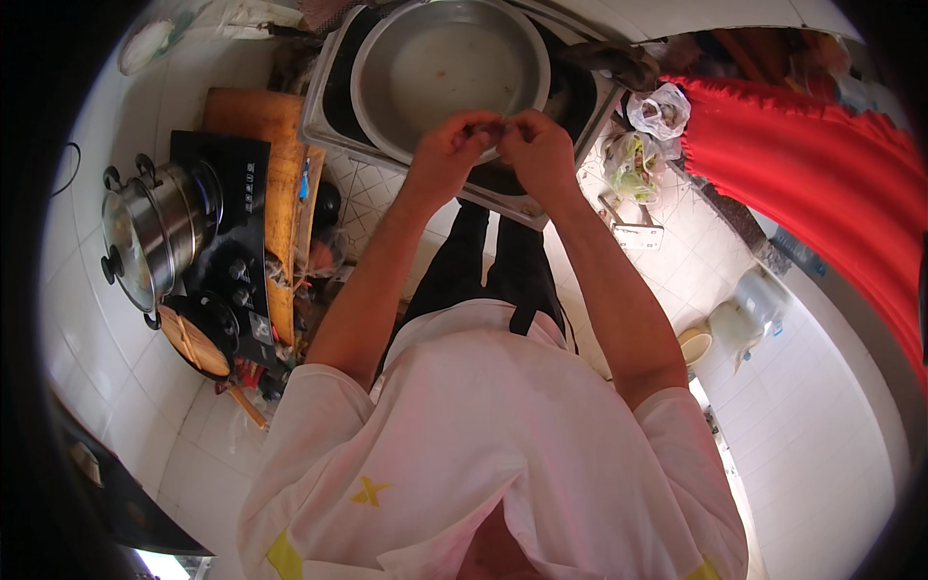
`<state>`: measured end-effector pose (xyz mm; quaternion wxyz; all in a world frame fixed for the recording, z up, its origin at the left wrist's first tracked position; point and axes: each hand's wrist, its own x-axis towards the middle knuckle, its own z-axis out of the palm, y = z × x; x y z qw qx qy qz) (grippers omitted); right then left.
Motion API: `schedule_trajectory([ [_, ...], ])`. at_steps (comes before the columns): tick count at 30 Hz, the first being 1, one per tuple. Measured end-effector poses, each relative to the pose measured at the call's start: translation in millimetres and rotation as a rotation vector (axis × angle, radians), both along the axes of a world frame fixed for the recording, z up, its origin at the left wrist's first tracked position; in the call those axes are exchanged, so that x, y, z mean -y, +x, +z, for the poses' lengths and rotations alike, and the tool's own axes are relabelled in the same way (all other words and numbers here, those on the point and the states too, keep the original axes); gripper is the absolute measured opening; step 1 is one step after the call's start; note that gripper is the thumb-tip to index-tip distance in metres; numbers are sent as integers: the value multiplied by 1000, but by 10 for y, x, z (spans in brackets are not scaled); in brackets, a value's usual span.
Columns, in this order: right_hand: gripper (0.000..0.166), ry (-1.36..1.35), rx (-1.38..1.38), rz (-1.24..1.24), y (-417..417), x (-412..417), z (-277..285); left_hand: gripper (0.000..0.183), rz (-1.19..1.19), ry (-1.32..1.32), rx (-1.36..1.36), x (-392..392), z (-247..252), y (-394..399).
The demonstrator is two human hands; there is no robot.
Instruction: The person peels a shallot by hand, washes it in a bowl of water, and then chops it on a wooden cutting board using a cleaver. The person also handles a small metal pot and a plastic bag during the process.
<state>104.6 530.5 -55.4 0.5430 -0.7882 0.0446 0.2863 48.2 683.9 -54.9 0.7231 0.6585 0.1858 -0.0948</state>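
Both of my hands meet over the near rim of a large metal basin (471,65), which holds cloudy liquid with small bits in it. A small reddish-purple piece (487,129), too covered to identify, is pinched between the fingers. My left hand (446,152) grips its left side. At the other end, the fingertips of my right hand (538,148) are closed on it. The basin rests in a metal-rimmed sink-like unit (326,109) with dark hollows showing around it.
On the left, a steel steamer pot (156,225) and a black pan with a wooden lid (190,333) stand on a black cooktop (232,268), beside a wooden board (286,167). Bagged greens (634,170) lie right, near a small stool (634,233) and a red curtain (805,167).
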Motion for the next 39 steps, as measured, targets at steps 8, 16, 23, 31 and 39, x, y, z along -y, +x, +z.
schedule_trajectory([
  [8,19,192,-258,-249,97,253,-2,29,127,-286,-76,122,-21,35],
  [16,15,244,-231,-258,-19,137,-107,27,215,-580,-149,244,-289,12],
  [23,14,378,-315,-471,-49,109,-320,26,180,-616,-288,367,-285,102],
  [31,11,815,-624,-427,26,638,-585,24,-11,-744,-381,591,-252,112],
  [39,10,947,-622,-411,-80,1888,-440,22,-372,-748,-436,1331,-138,171],
])
